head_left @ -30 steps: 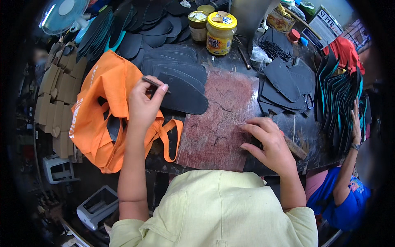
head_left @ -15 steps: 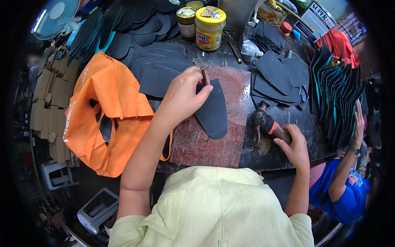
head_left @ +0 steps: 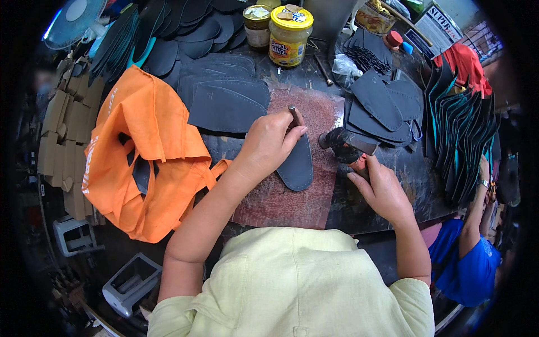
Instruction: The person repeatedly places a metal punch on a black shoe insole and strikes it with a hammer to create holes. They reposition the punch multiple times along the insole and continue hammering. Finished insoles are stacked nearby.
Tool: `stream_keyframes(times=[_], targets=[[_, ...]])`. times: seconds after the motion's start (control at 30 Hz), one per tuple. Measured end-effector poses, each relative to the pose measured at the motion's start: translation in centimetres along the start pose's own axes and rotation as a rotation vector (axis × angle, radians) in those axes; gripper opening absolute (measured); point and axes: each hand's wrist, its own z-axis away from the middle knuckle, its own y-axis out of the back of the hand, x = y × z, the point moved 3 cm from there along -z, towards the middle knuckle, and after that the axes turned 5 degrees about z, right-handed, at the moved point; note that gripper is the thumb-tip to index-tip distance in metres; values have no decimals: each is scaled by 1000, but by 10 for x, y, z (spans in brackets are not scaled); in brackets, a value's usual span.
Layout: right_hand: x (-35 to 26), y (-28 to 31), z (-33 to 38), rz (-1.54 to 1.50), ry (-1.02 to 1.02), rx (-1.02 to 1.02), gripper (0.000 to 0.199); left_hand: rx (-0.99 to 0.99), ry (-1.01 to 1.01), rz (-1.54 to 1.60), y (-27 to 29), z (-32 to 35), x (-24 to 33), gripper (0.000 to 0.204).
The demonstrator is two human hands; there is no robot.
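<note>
My left hand [head_left: 268, 141] is closed round a short metal punch [head_left: 292, 110], which stands almost upright over a black insole [head_left: 297, 168]. The hand covers the insole's upper part and the punch's lower end. A line of stitch-like marks follows the insole's edge. Beneath it lies a worn, reddish mat [head_left: 264, 208]. To the right, my right hand [head_left: 384, 191] grips a claw hammer [head_left: 343, 147] by its handle. Black wrapping covers part of the hammer, and its striking face points toward the punch, apart from it.
Black insoles lie in piles at left [head_left: 227, 106] and right [head_left: 376, 101]. An orange bag [head_left: 151, 151] slumps over the table's left edge. Jars [head_left: 289, 42] stand at the back. Teal-edged black sheets [head_left: 457, 129] line the right, beside a co-worker in a blue shirt [head_left: 469, 264].
My right hand has lifted the hammer and brought it left, toward the punch. My left hand and the punch have moved slightly right and nearer me over the insole. The co-worker's arm has lowered.
</note>
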Motion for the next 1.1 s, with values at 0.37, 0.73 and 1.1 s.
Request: stream_keyframes(times=[0.37, 0.73, 1.1], targets=[[-34, 59, 22, -1, 364, 302, 41, -1, -46, -84, 0, -2, 14, 16], [-52, 41, 1, 56, 289, 196, 39, 16, -188, -132, -8, 7, 20, 16], [-60, 60, 24, -403, 590, 447, 50, -14, -113, -137, -3, 5, 21, 18]])
